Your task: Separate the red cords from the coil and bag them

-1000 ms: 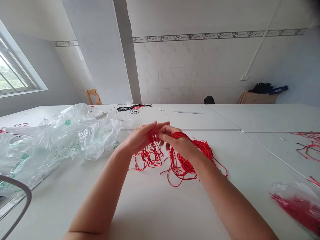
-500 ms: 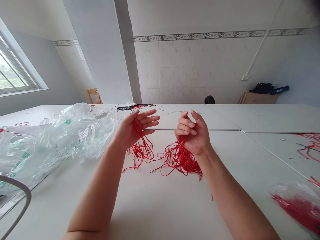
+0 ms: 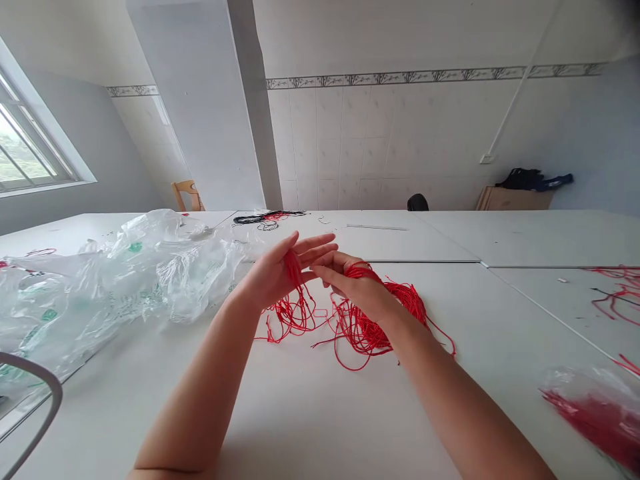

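Observation:
My left hand (image 3: 273, 278) is palm up with its fingers stretched out. A small bunch of red cords (image 3: 293, 268) lies across its palm, the ends trailing down to the table. Beside it, my right hand (image 3: 367, 293) has thumb and fingertips drawn together at the left hand's fingers. A larger bundle of red cords (image 3: 407, 303) is looped around the right hand and spreads over the tabletop below. Whatever sits between the right fingertips is too small to make out.
Crumpled clear plastic bags (image 3: 150, 273) cover the table's left side. A bag of red material (image 3: 595, 417) sits at the right front, with loose red cords (image 3: 620, 293) beyond. Black cords (image 3: 260, 217) lie at the back. A grey curved tube (image 3: 53, 387) stands at the left edge.
My right hand has moved left and turned over, bringing its fingertips to my left hand. The red cords it carries have swung to the right. My left hand has shifted slightly right.

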### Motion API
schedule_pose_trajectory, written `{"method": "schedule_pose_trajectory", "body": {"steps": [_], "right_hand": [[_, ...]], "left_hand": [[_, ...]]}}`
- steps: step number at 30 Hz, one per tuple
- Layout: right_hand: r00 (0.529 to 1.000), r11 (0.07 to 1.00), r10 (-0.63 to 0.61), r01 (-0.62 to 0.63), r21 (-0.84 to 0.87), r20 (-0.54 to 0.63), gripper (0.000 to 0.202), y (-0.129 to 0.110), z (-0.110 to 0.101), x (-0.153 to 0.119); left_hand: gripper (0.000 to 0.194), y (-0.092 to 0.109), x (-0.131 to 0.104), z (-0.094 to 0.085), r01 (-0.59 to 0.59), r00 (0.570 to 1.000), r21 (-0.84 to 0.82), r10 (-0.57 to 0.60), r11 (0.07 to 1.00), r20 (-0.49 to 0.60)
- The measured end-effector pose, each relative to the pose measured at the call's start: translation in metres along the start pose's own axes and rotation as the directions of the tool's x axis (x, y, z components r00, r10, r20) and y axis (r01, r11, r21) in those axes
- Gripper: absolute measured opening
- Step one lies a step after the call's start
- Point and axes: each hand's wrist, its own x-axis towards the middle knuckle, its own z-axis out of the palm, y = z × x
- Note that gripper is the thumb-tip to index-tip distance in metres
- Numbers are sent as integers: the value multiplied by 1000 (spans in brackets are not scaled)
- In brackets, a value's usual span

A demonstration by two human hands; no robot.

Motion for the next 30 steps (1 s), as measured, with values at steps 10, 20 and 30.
{"method": "schedule_pose_trajectory", "body": {"steps": [10,20,30], "right_hand": [[993,996,-5,15,-83,122,27,-3,3,-3],[993,998,-2,10,-67,122,19,-4,3,-4],[992,861,8,-71,504,127,22,-15,-10,-3]], "left_hand": [[58,-5,1,0,70,997,12,-70,997,31],[56,-8,2,0,79,996,15,-79,997,45],[55,-4,3,-2,55,993,-13,-54,998,102]]}}
